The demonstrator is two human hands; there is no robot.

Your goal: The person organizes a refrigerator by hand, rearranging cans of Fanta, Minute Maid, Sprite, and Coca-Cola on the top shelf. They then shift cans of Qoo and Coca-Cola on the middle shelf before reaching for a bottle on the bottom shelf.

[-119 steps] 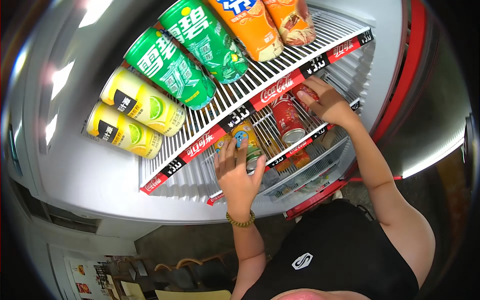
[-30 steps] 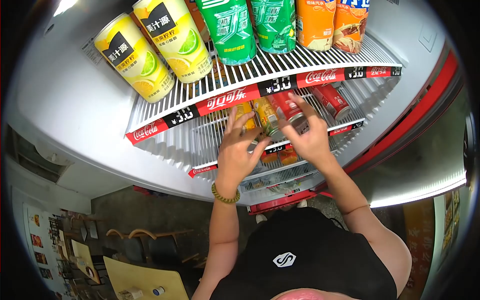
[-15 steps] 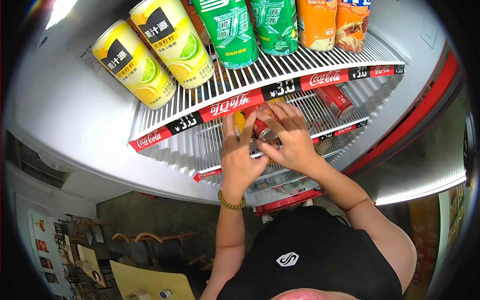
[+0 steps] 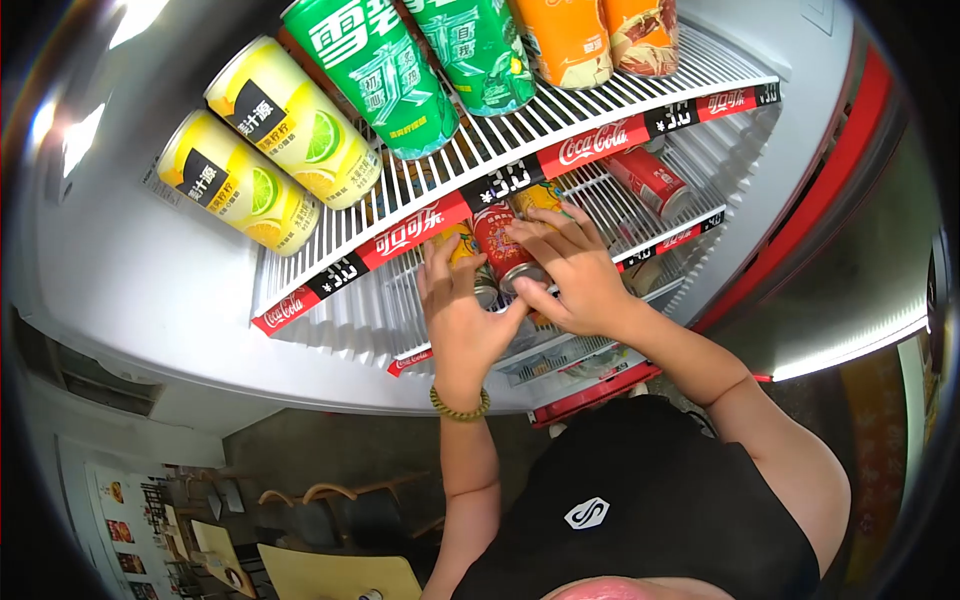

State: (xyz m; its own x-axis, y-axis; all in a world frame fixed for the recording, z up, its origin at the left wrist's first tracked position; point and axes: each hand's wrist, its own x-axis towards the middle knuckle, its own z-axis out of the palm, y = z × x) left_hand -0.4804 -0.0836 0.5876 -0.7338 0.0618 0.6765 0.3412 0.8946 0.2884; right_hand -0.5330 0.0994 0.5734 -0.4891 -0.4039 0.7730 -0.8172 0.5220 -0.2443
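On the middle shelf of the fridge, a red can (image 4: 493,235) lies with its silver end toward me. Yellow cans flank it, one at its left (image 4: 462,248) and one at its right (image 4: 541,196). My left hand (image 4: 465,320) has spread fingers, their tips over the left yellow can. My right hand (image 4: 580,275) reaches across the red can's right side with fingers apart, its thumb by the can's near end. Both thumbs come close together below that end. The fingers partly hide the cans.
Above the hands is a wire shelf with a red price strip (image 4: 408,232). On it stand yellow lemon drink cans (image 4: 300,130), green cans (image 4: 375,80) and orange cans (image 4: 565,40). Another red can (image 4: 650,180) lies farther right on the middle shelf. A yellow table (image 4: 340,575) stands behind.
The view has shifted, so the upper shelf and its cans sit farther left. More of the red can shows between my hands, and my left fingers are slightly farther from it.
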